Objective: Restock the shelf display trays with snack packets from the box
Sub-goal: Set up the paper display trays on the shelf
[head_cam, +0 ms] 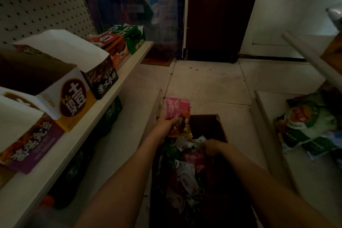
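Over the open brown cardboard box [155,111] on the floor, the left hand [167,122] pinches a flat pink foil snack packet [178,106] by its lower end. The right hand [212,146] digs among loose packets [185,174], its grip too blurred to tell. They look light, limp and likely slick, so sealed edges suit best. At left, printed cardboard display trays [74,98] sit on the white shelf [112,96].

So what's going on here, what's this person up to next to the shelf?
A person is working over an open cardboard box on the floor. Their left hand grips a pink packet, with what looks like more packets bunched beneath it, above the box. Their right hand is down among the loose packets inside; it is too blurred to tell whether it grips one. The display trays sit on the shelf to the left.
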Tool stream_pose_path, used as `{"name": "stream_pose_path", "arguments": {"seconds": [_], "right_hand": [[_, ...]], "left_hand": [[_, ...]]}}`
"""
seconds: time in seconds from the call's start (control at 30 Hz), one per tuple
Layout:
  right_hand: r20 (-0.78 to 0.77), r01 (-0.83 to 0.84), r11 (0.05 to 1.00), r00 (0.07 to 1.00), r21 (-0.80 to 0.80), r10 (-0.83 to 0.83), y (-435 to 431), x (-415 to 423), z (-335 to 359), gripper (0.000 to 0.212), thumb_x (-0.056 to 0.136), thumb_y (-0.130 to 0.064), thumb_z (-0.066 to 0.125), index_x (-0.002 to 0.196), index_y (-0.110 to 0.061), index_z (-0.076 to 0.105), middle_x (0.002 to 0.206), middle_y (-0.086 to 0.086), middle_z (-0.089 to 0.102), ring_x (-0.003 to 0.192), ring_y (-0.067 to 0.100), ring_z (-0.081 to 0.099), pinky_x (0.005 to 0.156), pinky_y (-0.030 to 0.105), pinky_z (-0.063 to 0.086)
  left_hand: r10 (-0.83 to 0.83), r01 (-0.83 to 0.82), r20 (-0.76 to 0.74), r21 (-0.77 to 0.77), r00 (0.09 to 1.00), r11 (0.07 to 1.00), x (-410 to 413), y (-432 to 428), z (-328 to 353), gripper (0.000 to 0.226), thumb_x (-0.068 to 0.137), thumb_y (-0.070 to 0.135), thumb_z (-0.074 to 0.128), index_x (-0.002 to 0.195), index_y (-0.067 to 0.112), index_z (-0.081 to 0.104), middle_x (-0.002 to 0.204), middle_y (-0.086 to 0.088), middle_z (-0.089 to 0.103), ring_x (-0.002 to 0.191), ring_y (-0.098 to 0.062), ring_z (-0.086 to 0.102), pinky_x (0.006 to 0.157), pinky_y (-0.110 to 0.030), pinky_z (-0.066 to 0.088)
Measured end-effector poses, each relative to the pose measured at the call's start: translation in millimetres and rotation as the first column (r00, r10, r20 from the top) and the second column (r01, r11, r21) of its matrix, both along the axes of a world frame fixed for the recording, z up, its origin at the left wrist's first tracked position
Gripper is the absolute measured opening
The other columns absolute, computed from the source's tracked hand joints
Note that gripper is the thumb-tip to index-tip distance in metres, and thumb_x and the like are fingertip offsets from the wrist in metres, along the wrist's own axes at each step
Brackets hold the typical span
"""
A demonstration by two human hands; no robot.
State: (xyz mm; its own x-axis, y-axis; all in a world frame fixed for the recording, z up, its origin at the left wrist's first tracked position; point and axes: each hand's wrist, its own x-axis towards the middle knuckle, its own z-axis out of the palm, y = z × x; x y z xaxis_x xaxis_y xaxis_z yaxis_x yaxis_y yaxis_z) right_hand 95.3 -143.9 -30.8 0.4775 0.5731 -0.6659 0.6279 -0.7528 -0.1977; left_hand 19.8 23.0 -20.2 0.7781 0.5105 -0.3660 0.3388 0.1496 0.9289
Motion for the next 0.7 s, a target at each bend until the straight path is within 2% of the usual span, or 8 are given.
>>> {"name": "stream_pose_path", "arguments": {"seconds": [0.07,0.1,0.17,0.3,0.37,0.47,0.57,0.7], "right_hand": [[-0.102,0.168,0.959,0.984,0.229,-0.148,1.3,13.9,-5.7,0.023,0.096,-0.008,0.045,0.114,-0.008,0.058,0.12,0.014,0.055,0.106,0.027,0.055,0.078,0.03,0.044],[-0.199,0.286,0.888,0.953,0.361,-0.227,1.6,19.4,-4.4,0.012,0.095,-0.008,0.049,0.096,-0.012,0.06,0.104,0.011,0.059,0.092,0.022,0.057,0.071,0.026,0.044],[-0.393,0.506,0.659,0.859,0.557,-0.327,3.0,28.4,6.6,0.018,0.094,-0.009,0.055,0.076,-0.014,0.056,0.081,0.005,0.056,0.071,0.014,0.054,0.061,0.021,0.044],[-0.556,0.67,0.233,0.726,0.705,-0.404,4.2,44.6,36.3,0.022,0.096,-0.009,0.051,0.075,-0.014,0.051,0.072,0.003,0.054,0.065,0.015,0.051,0.056,0.025,0.044],[-0.577,0.669,0.099,0.698,0.736,-0.425,3.9,54.2,47.5,0.024,0.098,-0.012,0.047,0.074,-0.015,0.048,0.07,0.002,0.051,0.063,0.014,0.049,0.054,0.025,0.042],[-0.579,0.647,-0.011,0.675,0.763,-0.457,8.1,67.9,66.0,0.026,0.1,-0.014,0.043,0.074,-0.017,0.047,0.07,0.0,0.05,0.061,0.012,0.049,0.049,0.021,0.044],[-0.62,0.659,-0.081,0.65,0.748,-0.439,22.4,74.4,91.2,0.025,0.1,-0.016,0.042,0.076,-0.017,0.049,0.072,0.0,0.052,0.064,0.012,0.051,0.056,0.027,0.044],[-0.676,0.714,-0.11,0.586,0.692,-0.447,43.1,65.8,127.2,0.025,0.101,-0.015,0.042,0.076,-0.017,0.046,0.072,-0.002,0.05,0.062,0.009,0.049,0.054,0.024,0.042]], "left_hand": [[0.013,-0.013,0.016,0.003,1.0,1.0,-0.3,0.7,0.1,0.035,0.098,0.021,0.054,0.128,0.004,0.058,0.118,-0.012,0.065,0.102,-0.027,0.064,0.081,-0.032,0.052],[0.02,-0.02,0.03,0.004,0.999,1.0,-0.6,0.7,1.3,0.033,0.098,0.021,0.054,0.127,0.005,0.057,0.116,-0.011,0.065,0.099,-0.025,0.064,0.079,-0.031,0.052],[0.035,-0.034,0.08,-0.007,0.996,0.999,-0.6,0.5,5.0,0.03,0.098,0.021,0.053,0.126,0.01,0.058,0.108,-0.007,0.066,0.091,-0.021,0.064,0.075,-0.028,0.052],[0.173,-0.163,0.164,-0.072,0.971,0.984,3.2,8.0,11.2,0.02,0.099,0.021,0.051,0.116,0.014,0.059,0.099,-0.004,0.068,0.087,-0.018,0.066,0.071,-0.029,0.052],[0.215,-0.211,0.165,-0.041,0.962,0.977,7.4,16.0,13.3,0.029,0.098,0.025,0.052,0.122,0.009,0.059,0.109,-0.01,0.068,0.096,-0.025,0.066,0.084,-0.037,0.054],[0.19,-0.198,0.155,0.036,0.969,0.98,15.8,21.4,19.5,0.033,0.098,0.028,0.052,0.126,0.011,0.059,0.117,-0.011,0.067,0.105,-0.027,0.064,0.096,-0.044,0.051],[0.114,-0.12,0.14,0.034,0.984,0.992,21.4,13.2,41.2,0.032,0.098,0.026,0.053,0.127,0.012,0.058,0.116,-0.009,0.067,0.104,-0.026,0.065,0.088,-0.038,0.054],[0.033,-0.027,0.133,-0.043,0.991,0.999,18.1,1.3,92.5,0.027,0.096,0.02,0.056,0.122,0.014,0.06,0.11,-0.005,0.068,0.101,-0.023,0.065,0.082,-0.032,0.054]]}}
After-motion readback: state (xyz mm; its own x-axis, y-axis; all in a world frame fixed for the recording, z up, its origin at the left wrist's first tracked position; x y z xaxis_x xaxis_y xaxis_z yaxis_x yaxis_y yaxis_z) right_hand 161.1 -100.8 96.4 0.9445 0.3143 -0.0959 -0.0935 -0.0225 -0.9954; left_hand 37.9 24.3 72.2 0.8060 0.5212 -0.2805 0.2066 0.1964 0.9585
